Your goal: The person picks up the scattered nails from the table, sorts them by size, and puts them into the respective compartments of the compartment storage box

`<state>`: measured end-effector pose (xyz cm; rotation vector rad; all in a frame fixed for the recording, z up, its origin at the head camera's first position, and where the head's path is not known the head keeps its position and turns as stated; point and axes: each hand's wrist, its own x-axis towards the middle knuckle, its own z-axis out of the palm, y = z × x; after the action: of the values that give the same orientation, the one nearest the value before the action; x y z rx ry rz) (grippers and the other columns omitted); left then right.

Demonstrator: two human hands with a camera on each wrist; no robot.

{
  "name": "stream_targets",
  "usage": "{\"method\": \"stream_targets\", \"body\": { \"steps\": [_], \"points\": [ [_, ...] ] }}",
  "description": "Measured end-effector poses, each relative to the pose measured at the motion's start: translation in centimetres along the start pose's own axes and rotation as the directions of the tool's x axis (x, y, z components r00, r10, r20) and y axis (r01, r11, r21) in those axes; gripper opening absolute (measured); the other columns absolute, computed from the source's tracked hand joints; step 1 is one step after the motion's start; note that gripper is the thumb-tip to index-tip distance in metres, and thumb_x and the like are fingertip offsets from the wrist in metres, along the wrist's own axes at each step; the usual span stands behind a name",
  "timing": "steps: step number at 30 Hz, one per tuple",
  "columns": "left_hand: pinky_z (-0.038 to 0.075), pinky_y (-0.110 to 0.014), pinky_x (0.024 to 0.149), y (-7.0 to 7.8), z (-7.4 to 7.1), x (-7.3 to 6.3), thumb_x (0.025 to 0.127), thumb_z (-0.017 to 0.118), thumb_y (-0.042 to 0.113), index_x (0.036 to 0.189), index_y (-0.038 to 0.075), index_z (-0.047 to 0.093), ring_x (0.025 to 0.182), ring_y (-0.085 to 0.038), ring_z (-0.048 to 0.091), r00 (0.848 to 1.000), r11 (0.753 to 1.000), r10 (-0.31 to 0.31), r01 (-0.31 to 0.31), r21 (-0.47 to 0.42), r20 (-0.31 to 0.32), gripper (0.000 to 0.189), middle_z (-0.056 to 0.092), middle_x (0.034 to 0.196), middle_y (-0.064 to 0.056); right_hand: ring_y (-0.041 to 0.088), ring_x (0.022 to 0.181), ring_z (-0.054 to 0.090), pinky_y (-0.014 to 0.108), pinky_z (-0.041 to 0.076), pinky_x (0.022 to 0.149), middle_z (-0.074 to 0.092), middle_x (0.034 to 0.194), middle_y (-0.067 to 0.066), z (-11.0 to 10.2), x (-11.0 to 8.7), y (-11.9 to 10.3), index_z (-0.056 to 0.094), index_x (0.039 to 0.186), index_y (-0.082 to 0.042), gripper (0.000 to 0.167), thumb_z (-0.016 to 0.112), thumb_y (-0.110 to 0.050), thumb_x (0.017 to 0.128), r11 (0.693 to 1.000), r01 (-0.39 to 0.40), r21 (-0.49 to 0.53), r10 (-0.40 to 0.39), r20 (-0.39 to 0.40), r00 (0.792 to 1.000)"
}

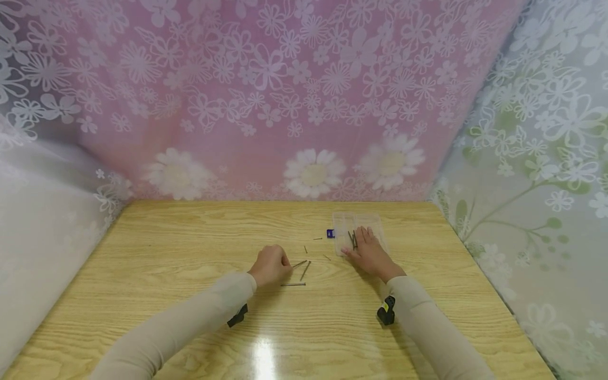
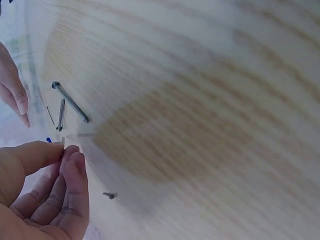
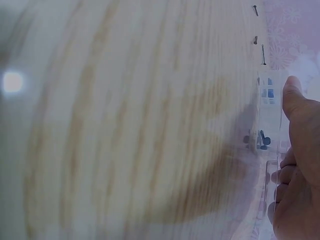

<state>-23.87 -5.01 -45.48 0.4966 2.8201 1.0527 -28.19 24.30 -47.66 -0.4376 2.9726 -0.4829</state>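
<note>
My left hand (image 1: 272,265) pinches a thin metal nail (image 1: 299,264) between thumb and fingertips, low over the table. In the left wrist view most of that nail is hidden behind the fingers. Right beside this hand lie two long nails, one slanted (image 1: 305,271) and one crosswise (image 1: 293,284). My right hand (image 1: 369,253) rests over a clear plastic compartment box (image 1: 343,217), thumb at its near left corner and fingers reaching across it. Several dark nails (image 1: 352,239) lie in the box beside the fingers.
Smaller nails lie between the hands: one upright in view (image 1: 305,249), one near the box (image 1: 317,238), one slanted (image 1: 326,257). A blue label (image 1: 330,233) sits at the box's left edge. Floral curtains (image 1: 313,105) hang behind and beside the wooden table (image 1: 190,237).
</note>
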Motion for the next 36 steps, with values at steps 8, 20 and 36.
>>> {"method": "stream_targets", "body": {
  "steps": [8,20,36],
  "points": [
    [0.047,-0.022,0.053,0.3,-0.7,1.2,0.084,0.073,0.005,0.074,0.003,0.074,0.056,-0.009,0.056,1.0,1.0,0.001,-0.001,-0.003,-0.028,0.01,0.069,0.073,-0.004,0.05,0.141,0.003,0.062,0.011,0.112,0.013,0.152,0.035,0.0,-0.1,0.1,0.015,0.147,0.014,0.083,0.047,-0.046,0.099,1.0,0.016,0.014,-0.016,-0.025,1.0],
    [0.051,-0.028,0.06,1.9,-0.2,1.9,0.087,0.07,0.006,0.079,0.001,0.075,0.056,-0.009,0.057,0.997,0.994,0.058,-0.063,-0.091,-0.053,0.01,0.069,0.073,-0.004,0.052,0.14,0.006,0.063,0.014,0.11,0.021,0.151,0.033,0.0,0.1,0.2,0.023,0.146,0.012,0.085,0.052,-0.049,0.096,1.0,0.012,-0.003,-0.012,-0.052,0.999],
    [0.055,-0.033,0.066,5.6,2.5,6.1,0.087,0.072,0.013,0.08,0.005,0.076,0.067,-0.015,0.064,0.992,0.976,-0.05,0.025,-0.215,-0.116,0.011,0.072,0.081,-0.006,0.051,0.138,0.018,0.063,0.025,0.107,0.034,0.147,0.03,0.6,0.1,0.5,0.034,0.144,0.008,0.086,0.06,-0.052,0.09,0.997,-0.035,0.064,0.044,-0.15,0.988]
  ]
}}
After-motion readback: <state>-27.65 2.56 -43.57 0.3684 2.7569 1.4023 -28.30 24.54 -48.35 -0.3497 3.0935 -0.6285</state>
